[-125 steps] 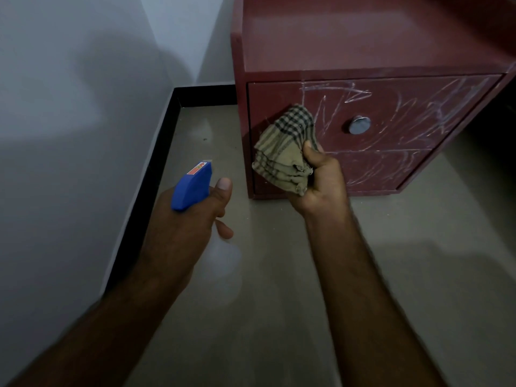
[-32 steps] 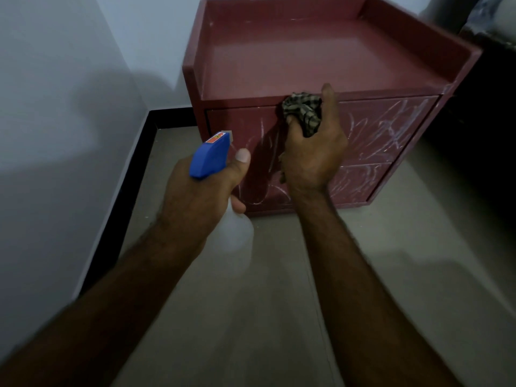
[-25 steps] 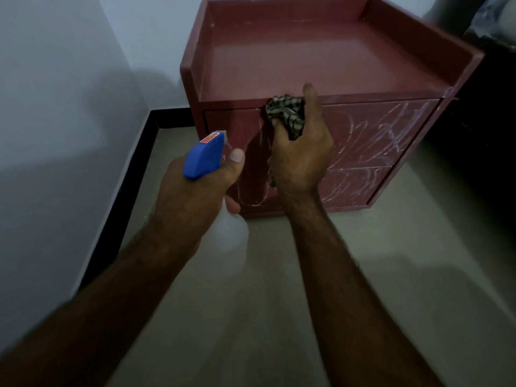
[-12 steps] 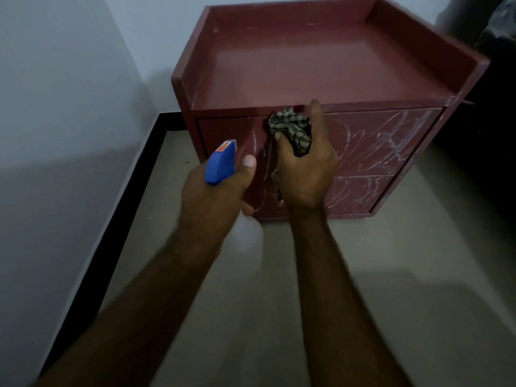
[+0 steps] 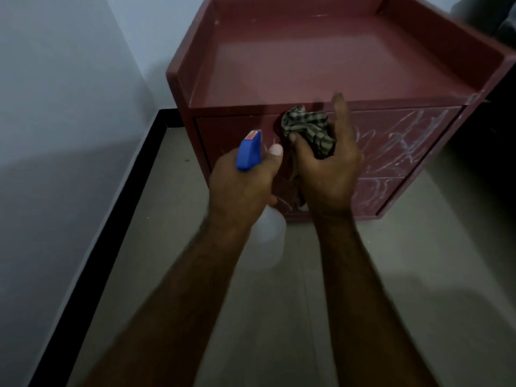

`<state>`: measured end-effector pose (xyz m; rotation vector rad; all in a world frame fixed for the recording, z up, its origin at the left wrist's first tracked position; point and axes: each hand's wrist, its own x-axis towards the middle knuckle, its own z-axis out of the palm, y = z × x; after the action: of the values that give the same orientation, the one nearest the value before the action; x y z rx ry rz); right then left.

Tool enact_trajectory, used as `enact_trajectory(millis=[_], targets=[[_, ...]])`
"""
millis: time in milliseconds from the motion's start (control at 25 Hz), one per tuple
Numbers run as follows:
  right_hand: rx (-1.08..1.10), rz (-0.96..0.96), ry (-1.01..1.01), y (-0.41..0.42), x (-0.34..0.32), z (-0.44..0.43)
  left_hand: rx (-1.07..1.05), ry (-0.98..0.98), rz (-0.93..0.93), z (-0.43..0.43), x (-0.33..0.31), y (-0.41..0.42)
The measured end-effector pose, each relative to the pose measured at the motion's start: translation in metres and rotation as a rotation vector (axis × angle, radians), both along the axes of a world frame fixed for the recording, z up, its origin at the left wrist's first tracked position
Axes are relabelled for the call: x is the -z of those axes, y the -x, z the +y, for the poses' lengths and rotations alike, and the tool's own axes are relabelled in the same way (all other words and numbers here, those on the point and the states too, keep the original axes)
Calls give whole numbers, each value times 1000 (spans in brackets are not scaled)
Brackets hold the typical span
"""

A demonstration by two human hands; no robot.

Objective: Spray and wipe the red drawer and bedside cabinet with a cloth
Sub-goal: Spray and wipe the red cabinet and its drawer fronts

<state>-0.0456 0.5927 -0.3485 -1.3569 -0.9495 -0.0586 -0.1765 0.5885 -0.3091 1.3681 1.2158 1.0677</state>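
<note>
Your right hand (image 5: pixel 326 174) is bunched round the checked cloth (image 5: pixel 307 127): the thumb and curled fingers (image 5: pixel 339 113) clamp it, one finger pointing up at 12 o'clock against the cabinet's front edge. The cloth is pressed to the upper left part of the red drawer (image 5: pixel 396 141), just under the top lip of the bedside cabinet (image 5: pixel 307 60). Your left hand (image 5: pixel 240 185) grips the spray bottle (image 5: pixel 248 152) at 8 o'clock from the cloth, thumb alongside the blue head, nozzle aimed at 12 toward the drawer's left end; the hand is near the front but apart from it. Key relation: white streaks cover the drawer from the cloth out to 3 o'clock, and the drawer's long axis runs 9 to 3, so the likely next stroke is a sideways pass toward 3; the right hand is the nearer one. Count: one cloth, one bottle, one cabinet, two front panels stacked, the lower panel (image 5: pixel 371 194) also streaked. Knob not visible.
</note>
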Motion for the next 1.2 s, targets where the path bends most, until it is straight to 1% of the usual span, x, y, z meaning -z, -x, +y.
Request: enact_trajectory(millis=[80, 160, 240, 280, 360, 480, 600, 720, 920, 1040, 1160, 1200], targets=[[47, 58, -61, -2, 5, -2, 6, -49, 44, 4, 1, 1], [206, 137, -115, -16, 7, -7, 41, -50, 65, 5, 2, 6], [381, 214, -167, -32, 5, -13, 81, -45, 43, 5, -4, 9], [417, 229, -183, -34, 3, -14, 86, -57, 32, 8, -7, 10], [403, 222, -167, -24, -1, -11, 68, -103, 23, 15, -13, 9], [298, 182, -102, -3, 7, -8, 76, -149, 35, 27, -12, 4], [234, 128, -65, -2, 13, -8, 136, -83, 34, 36, 2, 5], [287, 156, -70, -4, 2, -12, 132, -74, 41, 36, 14, 9], [290, 323, -133, 1, -4, -6, 147, -6, -14, 23, 16, 12], [266, 402, -145, -3, -6, -9, 111, 4, -50, 9, 8, 10], [283, 627, -238, -19, -13, -16, 102, -5, -47, -2, 1, 10], [318, 665, -277, -26, -15, -20, 97, -11, -47, -5, 1, 11]])
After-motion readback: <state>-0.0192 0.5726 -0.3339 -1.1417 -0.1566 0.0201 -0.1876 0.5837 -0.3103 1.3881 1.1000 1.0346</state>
